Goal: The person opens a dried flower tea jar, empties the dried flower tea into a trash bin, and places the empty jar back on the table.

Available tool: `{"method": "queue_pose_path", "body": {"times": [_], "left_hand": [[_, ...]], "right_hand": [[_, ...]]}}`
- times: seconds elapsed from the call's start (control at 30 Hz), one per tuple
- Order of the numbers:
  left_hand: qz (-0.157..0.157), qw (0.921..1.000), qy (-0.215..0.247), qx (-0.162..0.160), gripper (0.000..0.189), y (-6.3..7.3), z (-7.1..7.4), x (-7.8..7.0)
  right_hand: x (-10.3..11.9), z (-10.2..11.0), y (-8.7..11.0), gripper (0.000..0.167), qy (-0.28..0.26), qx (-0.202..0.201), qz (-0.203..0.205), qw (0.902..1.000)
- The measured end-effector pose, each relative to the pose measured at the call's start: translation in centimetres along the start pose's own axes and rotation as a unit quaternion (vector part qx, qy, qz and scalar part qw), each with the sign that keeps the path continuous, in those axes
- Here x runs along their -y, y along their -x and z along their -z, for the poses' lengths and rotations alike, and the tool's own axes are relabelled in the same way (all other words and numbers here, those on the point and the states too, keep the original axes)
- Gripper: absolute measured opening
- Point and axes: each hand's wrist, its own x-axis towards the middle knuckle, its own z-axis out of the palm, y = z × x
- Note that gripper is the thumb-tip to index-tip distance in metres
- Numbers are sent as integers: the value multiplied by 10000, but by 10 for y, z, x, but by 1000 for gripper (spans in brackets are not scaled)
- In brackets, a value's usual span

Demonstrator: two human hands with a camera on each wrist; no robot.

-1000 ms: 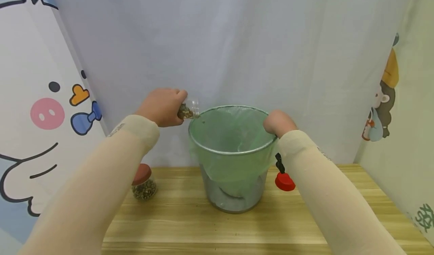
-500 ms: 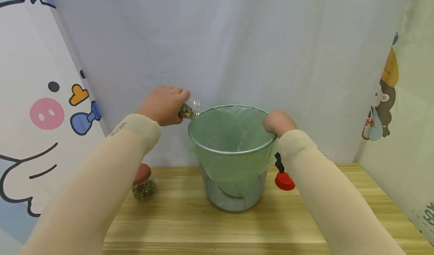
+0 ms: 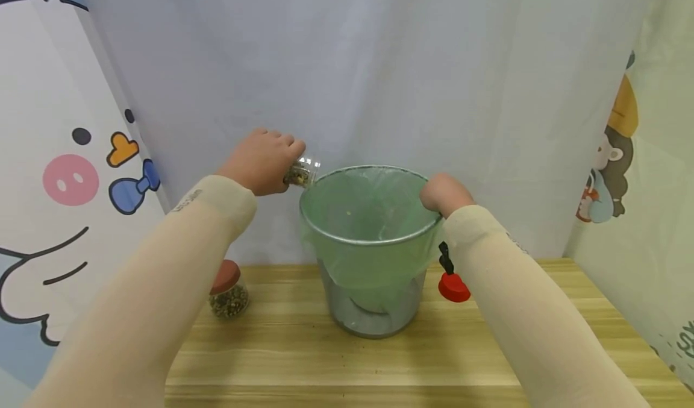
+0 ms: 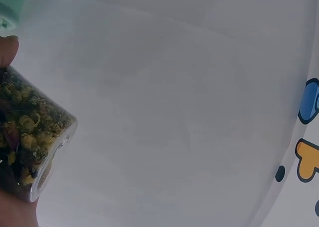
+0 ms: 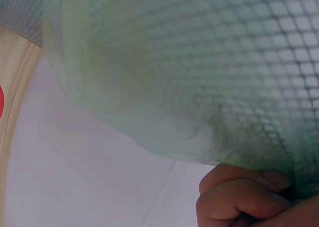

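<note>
My left hand (image 3: pixel 264 162) grips a clear jar (image 3: pixel 303 172) of dried flowers, tipped with its mouth toward the left rim of a bin. In the left wrist view, yellow buds and dark petals (image 4: pixel 29 132) show through the jar's side. The metal mesh bin (image 3: pixel 374 329) stands upright, lined with a green translucent bag (image 3: pixel 368 263) folded over its rim. A small pale speck shows inside the bag. On the right rim, my right hand (image 3: pixel 446 194) holds on with curled fingers; the right wrist view shows these fingers (image 5: pixel 239 192) against the bag and mesh.
A second jar (image 3: pixel 229 296) with a red lid and dried contents stands on the wooden table (image 3: pixel 271 360), left of the bin. A red object with a black strap (image 3: pixel 454 287) lies to the right, partly behind my sleeve. A white curtain (image 3: pixel 347 64) hangs behind.
My left hand and the jar have risen slightly, and the jar's angle has shifted. A pale speck now shows inside the bag. The right hand keeps its place on the rim.
</note>
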Motion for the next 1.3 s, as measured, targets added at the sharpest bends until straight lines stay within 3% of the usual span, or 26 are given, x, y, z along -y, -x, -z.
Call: {"method": "queue_pose_path", "body": {"times": [0.17, 0.43, 1.03, 1.3], "left_hand": [[-114, 9997, -230, 59, 52, -1, 1, -1], [-105, 9998, -173, 81, 54, -1, 0, 1], [-421, 9944, -936, 262, 69, 1, 6, 3], [-539, 9941, -933, 134, 69, 1, 8, 3]], "right_hand": [[0, 1, 1, 34, -46, -21, 18, 10000], [1, 0, 2, 35, -90, -71, 34, 9999], [4, -1, 5, 35, 78, -70, -36, 9999], [5, 0, 8, 31, 22, -61, -63, 10000]]}}
